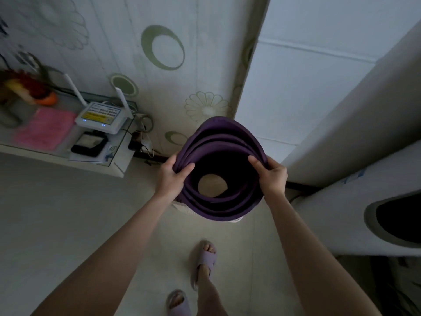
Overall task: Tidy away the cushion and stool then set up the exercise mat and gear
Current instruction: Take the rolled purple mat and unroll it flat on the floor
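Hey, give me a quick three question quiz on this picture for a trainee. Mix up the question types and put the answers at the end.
1. True or false: the left hand and the right hand each grip the top rim of the rolled purple exercise mat.
2. Multiple choice: where does the white router stand?
A. on the floor by the feet
B. on the glass-topped table to the left of the mat
C. on top of the mat
3. Fill in: the person's feet wear pale purple ____.

Key: 1 true; 2 B; 3 slippers.
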The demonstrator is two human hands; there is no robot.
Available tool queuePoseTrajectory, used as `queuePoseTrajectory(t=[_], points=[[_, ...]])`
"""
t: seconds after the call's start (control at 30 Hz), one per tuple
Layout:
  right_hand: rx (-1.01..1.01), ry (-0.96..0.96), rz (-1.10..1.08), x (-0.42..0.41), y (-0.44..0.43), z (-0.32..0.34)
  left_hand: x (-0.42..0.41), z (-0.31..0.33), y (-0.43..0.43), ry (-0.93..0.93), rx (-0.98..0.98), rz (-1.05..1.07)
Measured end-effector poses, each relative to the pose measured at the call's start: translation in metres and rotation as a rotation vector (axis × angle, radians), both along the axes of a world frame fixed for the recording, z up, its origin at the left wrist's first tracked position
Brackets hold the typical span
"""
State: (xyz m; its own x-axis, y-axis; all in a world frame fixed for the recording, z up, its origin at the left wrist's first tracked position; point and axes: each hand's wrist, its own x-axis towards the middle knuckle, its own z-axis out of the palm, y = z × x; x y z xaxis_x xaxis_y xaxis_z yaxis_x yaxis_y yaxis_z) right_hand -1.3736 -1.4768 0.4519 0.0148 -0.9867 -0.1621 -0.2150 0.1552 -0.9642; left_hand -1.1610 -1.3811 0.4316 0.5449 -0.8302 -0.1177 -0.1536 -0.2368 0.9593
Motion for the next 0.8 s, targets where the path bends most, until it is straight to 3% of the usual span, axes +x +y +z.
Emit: queuePoseTrajectory(t=[0.33,0.8], points=[[-0.114,-0.062,0.182,0.021,0.059,0.085,0.006,0.077,0.089,-0.039,-0.140,0.173],[-0.144,-0.042,0.662,0.133,0.158,0.109,0.030,0.116,0.273,-0.064,-0.148,0.648]])
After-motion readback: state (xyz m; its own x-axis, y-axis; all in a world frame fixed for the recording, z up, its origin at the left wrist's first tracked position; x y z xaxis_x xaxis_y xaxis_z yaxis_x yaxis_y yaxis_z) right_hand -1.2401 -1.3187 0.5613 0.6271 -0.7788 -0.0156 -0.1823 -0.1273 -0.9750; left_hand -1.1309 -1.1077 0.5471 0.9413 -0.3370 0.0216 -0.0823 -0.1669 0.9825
